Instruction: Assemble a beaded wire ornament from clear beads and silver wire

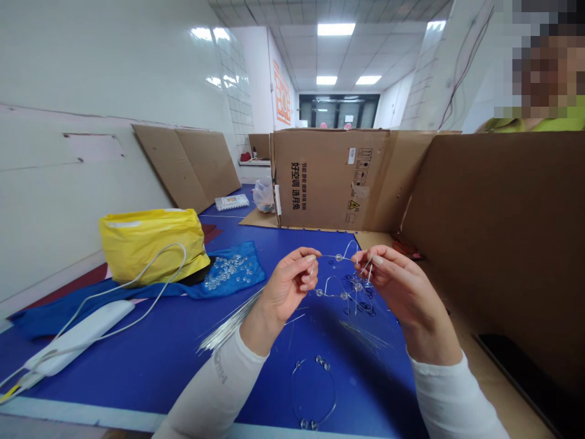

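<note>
My left hand (290, 286) and my right hand (397, 283) face each other above the blue work surface (150, 366). Between their fingertips they pinch a thin clear wire strung with glass beads (339, 257). More beaded wire (331, 292) hangs in loops below the hands, and a dark tangle of beads (361, 299) lies under my right hand. A finished-looking wire ring with beads (314, 390) rests near my body. A bundle of straight thin wires (231, 320) lies left of my left wrist, and a second bundle (365, 335) lies under my right forearm.
Loose clear beads lie on a blue cloth (228, 274) beside a yellow bag (153, 247). A white adapter with its cable (80, 335) sits at the left. Cardboard panels (329, 180) stand ahead and to the right. A person in a green top (539, 119) is at the far right.
</note>
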Available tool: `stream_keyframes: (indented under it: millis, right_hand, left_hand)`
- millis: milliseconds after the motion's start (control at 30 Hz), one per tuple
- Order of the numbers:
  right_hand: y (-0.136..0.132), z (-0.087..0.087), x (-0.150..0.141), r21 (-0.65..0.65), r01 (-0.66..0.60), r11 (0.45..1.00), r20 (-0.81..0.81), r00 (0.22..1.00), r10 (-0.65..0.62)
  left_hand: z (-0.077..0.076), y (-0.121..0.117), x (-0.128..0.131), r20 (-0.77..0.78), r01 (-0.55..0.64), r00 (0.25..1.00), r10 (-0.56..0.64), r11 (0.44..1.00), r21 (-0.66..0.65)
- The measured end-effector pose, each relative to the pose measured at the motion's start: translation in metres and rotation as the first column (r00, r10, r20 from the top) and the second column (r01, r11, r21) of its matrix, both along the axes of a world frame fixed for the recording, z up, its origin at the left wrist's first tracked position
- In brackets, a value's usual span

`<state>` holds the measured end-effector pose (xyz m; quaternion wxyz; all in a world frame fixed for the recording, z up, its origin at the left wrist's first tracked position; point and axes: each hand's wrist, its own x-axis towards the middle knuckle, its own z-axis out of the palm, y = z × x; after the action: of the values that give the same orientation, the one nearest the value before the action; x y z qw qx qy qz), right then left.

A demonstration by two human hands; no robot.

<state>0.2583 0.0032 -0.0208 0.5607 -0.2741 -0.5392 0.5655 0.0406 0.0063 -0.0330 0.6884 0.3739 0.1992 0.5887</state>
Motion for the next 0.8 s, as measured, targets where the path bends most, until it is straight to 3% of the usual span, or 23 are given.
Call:
stream_keyframes:
  millis: [367, 800]
  right_hand:
    - [-0.0033, -0.0006, -0.0019, 0.027, 0.013, 1.0, -0.003, 1.0, -0.013]
    - [0.0012, -0.0053, 0.0069, 0.168, 0.196, 0.966, 0.197, 0.954, -0.227]
  left_hand:
    - [0.0041, -0.0025, -0.0018, -0.02, -0.044, 0.999, 0.043, 0.999, -0.009]
    - [0.0074, -0.0086, -0.0009, -0.155, -0.104, 0.982, 0.104, 0.995, 0.009]
